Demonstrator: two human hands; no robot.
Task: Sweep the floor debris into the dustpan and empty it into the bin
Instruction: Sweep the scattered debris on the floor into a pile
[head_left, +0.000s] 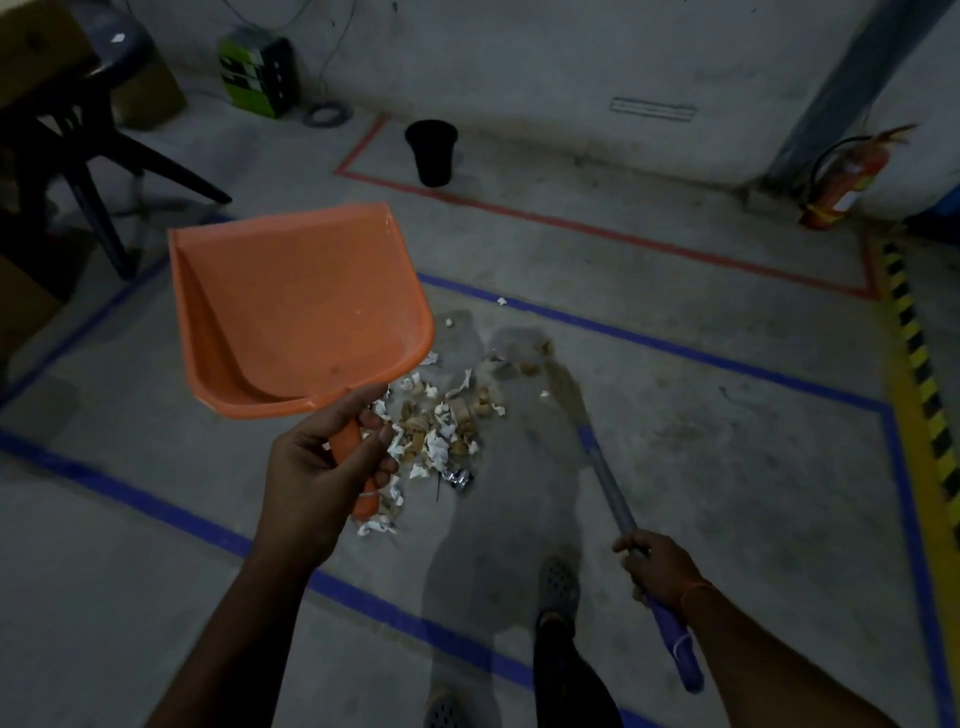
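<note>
I see my left hand (332, 462) curled tight around the handle of a wide orange plastic dustpan (296, 306). The dustpan is up in the air, tipped so I look right into its scoop. I see only a few tiny specks in it.

My right hand (657, 566) wraps around the grey and purple stick of a broom (613, 483). The broom slants down to the floor, and its brown bristle end is blurry by the far right side of the mess.

The mess is a pile of torn white paper bits and little brown chunks (441, 421). It lies on the grey concrete floor (675, 415), just under and to the right of the dustpan handle. A small shiny wrapper (460, 478) sits at the near edge of the pile. The pile is inside a box made of blue tape lines (649, 343).

A small black round bin (432, 151) stands upright far ahead, near the wall, inside a red tape line (623, 236). It is well apart from the pile.

A red fire extinguisher (847, 182) leans by the wall on the right. A dark chair (67, 150) is on the left. My foot in a dark shoe with holes (558, 584) stands near the broom.
</note>
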